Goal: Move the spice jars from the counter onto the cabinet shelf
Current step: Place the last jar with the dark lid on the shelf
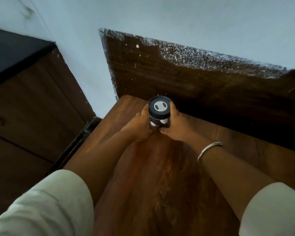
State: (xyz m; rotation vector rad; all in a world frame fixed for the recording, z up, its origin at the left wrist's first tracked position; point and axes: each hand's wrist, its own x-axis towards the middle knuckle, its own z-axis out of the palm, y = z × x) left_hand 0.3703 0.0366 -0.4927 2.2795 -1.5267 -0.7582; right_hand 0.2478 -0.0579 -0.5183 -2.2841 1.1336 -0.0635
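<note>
One jar [159,117] in view, upright, clear body with dark contents, dark lid [159,107] on top. Left hand [140,126] and right hand [177,128] both wrap its sides, fingers curled round the glass from either side. Bangle [209,150] on the right wrist; pale sleeves at the bottom edge.

The jar sits over the far end of a brown wood top [160,176], close to a dark, white-flecked panel [177,74]. The hands hide its base, so I cannot tell whether it rests on the wood or hangs just above it. I also cannot tell whether this wood is the shelf or the desk. A black slab [15,51] lies well apart at left, with nothing seen on it.

Progress, as a judgement: this jar is mid-transfer, either being lifted or being set down. No other jars show, placed or waiting, so there is no count of what is done or left.

Markings: the lid carries a white round emblem with two dark bars, no letters. A white patch on the jar's side may be a label; nothing on it can be read.
</note>
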